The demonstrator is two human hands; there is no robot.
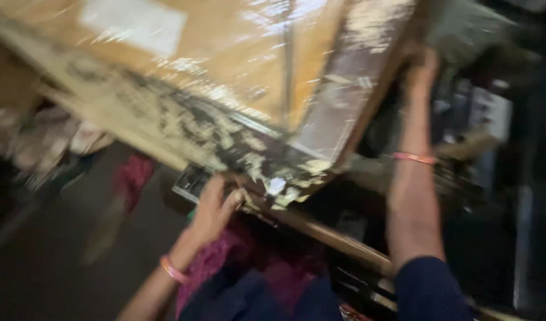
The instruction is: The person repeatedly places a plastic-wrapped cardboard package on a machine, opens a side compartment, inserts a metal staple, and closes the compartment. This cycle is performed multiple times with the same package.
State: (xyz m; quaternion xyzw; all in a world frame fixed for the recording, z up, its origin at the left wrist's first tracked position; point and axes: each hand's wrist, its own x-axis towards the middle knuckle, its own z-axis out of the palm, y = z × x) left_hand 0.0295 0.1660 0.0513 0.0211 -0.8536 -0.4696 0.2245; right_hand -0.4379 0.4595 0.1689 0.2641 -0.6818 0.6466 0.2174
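A large cardboard box wrapped in shiny clear tape fills the upper part of the head view, tilted, with a worn, dirty lower edge. My left hand grips that lower edge from beneath, near a small dark flat object. My right hand is raised and holds the box's right side, arm stretched upward. Each wrist bears a pink bangle. The picture is motion-blurred.
A white label is stuck on the box top. A wooden bar runs diagonally under the box. Cloth and bundles lie at left, pink fabric on the dark floor, cluttered items at right.
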